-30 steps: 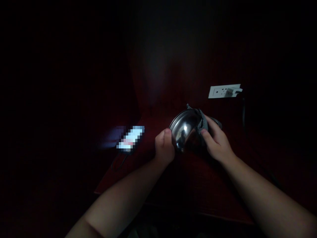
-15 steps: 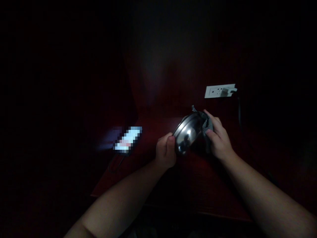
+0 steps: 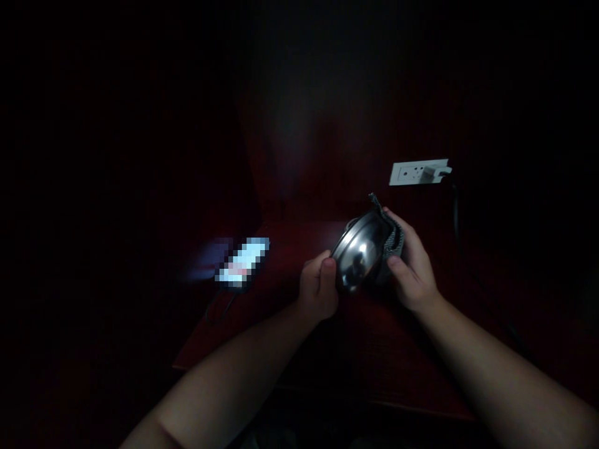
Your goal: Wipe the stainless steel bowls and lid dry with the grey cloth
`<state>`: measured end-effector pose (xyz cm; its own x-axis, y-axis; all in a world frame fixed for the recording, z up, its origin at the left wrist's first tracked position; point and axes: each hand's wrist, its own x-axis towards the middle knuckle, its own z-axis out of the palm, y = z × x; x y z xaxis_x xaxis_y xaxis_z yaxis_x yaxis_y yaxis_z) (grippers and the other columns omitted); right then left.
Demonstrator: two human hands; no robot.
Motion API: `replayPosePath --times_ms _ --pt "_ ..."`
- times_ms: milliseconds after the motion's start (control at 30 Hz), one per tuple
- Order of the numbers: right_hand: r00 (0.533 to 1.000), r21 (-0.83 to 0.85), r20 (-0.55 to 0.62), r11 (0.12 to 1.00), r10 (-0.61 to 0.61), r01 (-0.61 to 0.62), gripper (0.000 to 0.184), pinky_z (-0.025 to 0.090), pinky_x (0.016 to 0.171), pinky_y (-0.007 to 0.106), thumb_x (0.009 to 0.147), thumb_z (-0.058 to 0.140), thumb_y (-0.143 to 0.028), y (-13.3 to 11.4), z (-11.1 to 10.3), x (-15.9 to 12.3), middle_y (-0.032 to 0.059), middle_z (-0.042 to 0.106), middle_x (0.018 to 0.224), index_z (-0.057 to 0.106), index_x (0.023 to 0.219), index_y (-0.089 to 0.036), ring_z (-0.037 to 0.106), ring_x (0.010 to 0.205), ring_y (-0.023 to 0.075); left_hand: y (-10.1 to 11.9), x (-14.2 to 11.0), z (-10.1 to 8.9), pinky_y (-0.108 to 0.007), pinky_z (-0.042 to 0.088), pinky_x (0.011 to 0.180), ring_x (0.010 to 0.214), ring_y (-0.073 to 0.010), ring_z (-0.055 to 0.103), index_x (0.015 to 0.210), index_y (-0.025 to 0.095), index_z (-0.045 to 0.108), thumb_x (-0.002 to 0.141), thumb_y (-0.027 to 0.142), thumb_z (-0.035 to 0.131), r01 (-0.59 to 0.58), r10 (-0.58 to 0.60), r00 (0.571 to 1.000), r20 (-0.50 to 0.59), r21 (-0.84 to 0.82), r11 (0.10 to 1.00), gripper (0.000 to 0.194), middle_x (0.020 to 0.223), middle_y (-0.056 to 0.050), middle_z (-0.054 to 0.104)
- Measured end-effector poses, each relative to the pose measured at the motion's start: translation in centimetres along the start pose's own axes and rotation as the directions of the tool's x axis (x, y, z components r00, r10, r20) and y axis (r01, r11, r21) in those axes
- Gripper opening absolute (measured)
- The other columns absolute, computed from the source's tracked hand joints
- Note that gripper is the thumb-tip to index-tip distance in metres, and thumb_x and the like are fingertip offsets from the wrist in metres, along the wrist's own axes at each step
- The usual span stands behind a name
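A shiny metal bowl (image 3: 359, 257) is held tilted on its side above the dark red table, its rounded outside facing me. My left hand (image 3: 319, 287) grips the bowl's left rim, thumb in front. On the bowl's right side, my right hand (image 3: 414, 265) is closed around a bunched grey patterned cloth (image 3: 394, 242), which lies against the metal. One end of the cloth sticks up above the bowl. The bowl's inside and the fingertips behind it are hidden.
A lit phone (image 3: 244, 262) with a cable (image 3: 216, 317) lies on the table (image 3: 262, 340) to the left. On the wall behind is a white socket panel (image 3: 407, 173) with a plug in it and a dark cord (image 3: 456, 215) hanging down. The surroundings are very dark.
Both hands and the bowl have shifted very slightly in view. The cloth has changed its folds, and its free end now stands a little higher and farther right.
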<state>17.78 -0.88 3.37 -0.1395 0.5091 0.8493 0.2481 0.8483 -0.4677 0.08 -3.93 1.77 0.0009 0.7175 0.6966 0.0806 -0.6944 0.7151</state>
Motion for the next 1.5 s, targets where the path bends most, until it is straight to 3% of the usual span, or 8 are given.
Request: replayPosePath --times_ms 333,667,833,967,1133,1267,1500 --pt "0.997 -0.111 -0.012 0.991 -0.071 0.069 0.061 0.028 0.111 0.055 0.087 0.038 -0.054 -0.8 0.2 0.0 0.0074 0.040 0.146 0.039 0.141 -0.024 0.036 0.134 0.0315 0.3 0.0 0.4 -0.026 0.030 0.047 0.049 -0.0104 0.038 0.058 0.020 0.042 0.091 0.056 0.030 0.170 -0.173 0.982 -0.080 -0.039 0.985 0.051 0.054 0.002 0.044" --pt "0.985 -0.241 0.029 0.955 -0.171 0.173 0.050 0.031 0.108 0.056 0.089 0.037 -0.032 -0.9 0.8 0.2 0.0046 0.043 0.143 0.042 0.139 -0.029 0.040 0.130 0.0295 1.0 0.3 0.9 -0.024 0.032 0.048 0.050 -0.0100 0.038 0.059 0.019 0.044 0.091 0.052 0.032 0.275 -0.284 0.956 -0.074 -0.107 0.955 0.048 0.055 0.002 0.046" --pt "0.978 -0.276 0.068 0.939 -0.196 0.207 0.051 0.033 0.106 0.056 0.088 0.039 -0.031 -0.9 0.8 0.5 0.0045 0.047 0.140 0.043 0.139 -0.029 0.043 0.129 0.0297 1.3 0.4 0.8 -0.025 0.033 0.051 0.053 -0.0107 0.039 0.060 0.019 0.042 0.091 0.051 0.032 0.297 -0.301 0.951 -0.067 -0.064 0.953 0.046 0.057 0.002 0.046" --pt "0.993 -0.197 -0.020 0.974 -0.116 0.109 0.047 0.034 0.108 0.053 0.091 0.038 -0.032 -0.4 1.0 0.3 0.0053 0.050 0.138 0.046 0.137 -0.027 0.045 0.128 0.0268 1.3 0.3 0.6 -0.025 0.033 0.050 0.051 -0.0106 0.039 0.058 0.019 0.041 0.092 0.051 0.031 0.296 -0.298 0.952 -0.075 -0.035 0.954 0.047 0.055 0.002 0.045" --pt "0.980 -0.065 -0.169 0.991 0.104 -0.117 0.043 0.035 0.107 0.050 0.094 0.035 -0.039 0.6 1.4 -0.1 0.0071 0.056 0.133 0.052 0.131 -0.024 0.050 0.124 0.0243 1.2 0.0 0.1 -0.026 0.034 0.050 0.051 -0.0116 0.042 0.059 0.019 0.044 0.092 0.053 0.029 0.277 -0.276 0.959 -0.067 0.000 0.961 0.050 0.055 0.001 0.048" --pt "0.959 0.000 -0.173 0.974 0.223 -0.227 0.045 0.040 0.102 0.050 0.090 0.041 -0.047 1.2 1.4 -0.2 0.0089 0.060 0.127 0.056 0.125 -0.022 0.055 0.117 0.0265 1.0 -0.3 -0.1 -0.026 0.032 0.047 0.049 -0.0110 0.040 0.057 0.020 0.041 0.092 0.053 0.030 0.251 -0.251 0.961 -0.117 -0.008 0.968 0.050 0.053 0.002 0.044" --pt "0.936 0.119 -0.154 0.946 0.317 -0.301 0.047 0.043 0.099 0.046 0.088 0.041 -0.054 2.1 1.6 -0.4 0.0082 0.062 0.120 0.054 0.121 -0.023 0.058 0.110 0.0246 0.8 -0.4 0.0 -0.026 0.032 0.046 0.048 -0.0109 0.037 0.055 0.020 0.043 0.089 0.058 0.033 0.214 -0.229 0.958 -0.172 -0.100 0.972 0.052 0.051 0.002 0.043"
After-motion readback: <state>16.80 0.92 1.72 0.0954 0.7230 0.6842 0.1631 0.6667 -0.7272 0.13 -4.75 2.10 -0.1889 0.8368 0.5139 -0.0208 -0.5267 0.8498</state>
